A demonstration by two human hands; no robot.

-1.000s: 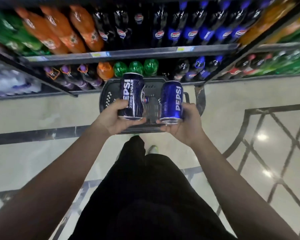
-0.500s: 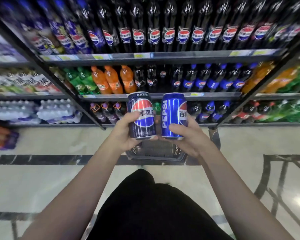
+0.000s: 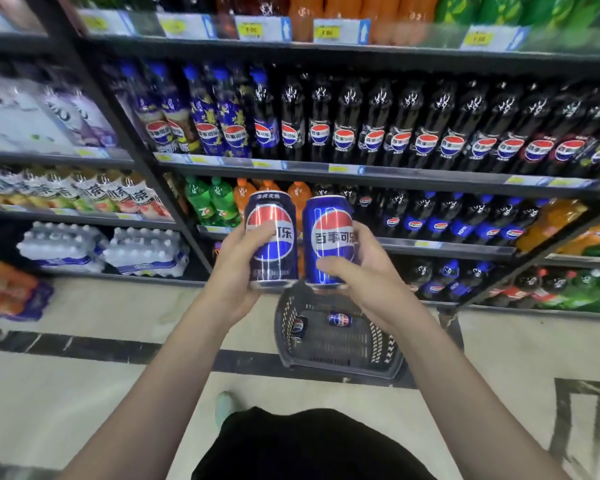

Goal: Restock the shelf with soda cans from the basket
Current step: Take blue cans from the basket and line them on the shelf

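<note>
Price tags [image 3: 340, 31] on the top shelf edge are blurred, their figures unreadable.

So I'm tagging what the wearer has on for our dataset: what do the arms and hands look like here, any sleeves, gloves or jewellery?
Both forearms are bare up to the frame's bottom edge, with no sleeve in view. The left hand and right hand wear no gloves, and no ring, watch or wristband shows on the visible sides. Below the arms a black garment is visible.

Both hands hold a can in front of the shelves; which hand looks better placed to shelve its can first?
Marginally the left hand: its dark can is upright, held slightly higher than the blue can in the right hand. Both grips look equally ready.
</note>
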